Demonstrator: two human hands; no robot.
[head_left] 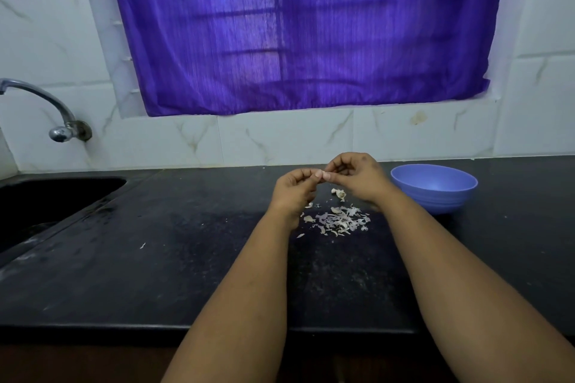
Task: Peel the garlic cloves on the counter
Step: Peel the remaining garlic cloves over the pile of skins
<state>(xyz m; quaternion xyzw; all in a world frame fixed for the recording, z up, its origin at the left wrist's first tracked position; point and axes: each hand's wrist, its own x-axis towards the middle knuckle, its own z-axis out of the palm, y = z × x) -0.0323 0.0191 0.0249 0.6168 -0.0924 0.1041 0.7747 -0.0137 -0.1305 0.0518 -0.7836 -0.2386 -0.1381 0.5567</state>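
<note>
My left hand and my right hand meet above the black counter, fingers curled. Between their fingertips they pinch a small pale garlic clove, mostly hidden by the fingers. Below the hands, an unpeeled clove lies on the counter. A scatter of white and purplish garlic skins lies in front of it, nearer to me.
A blue plastic bowl stands on the counter right of my right hand. A black sink with a metal tap is at the far left. The tiled wall and a purple curtain close the back.
</note>
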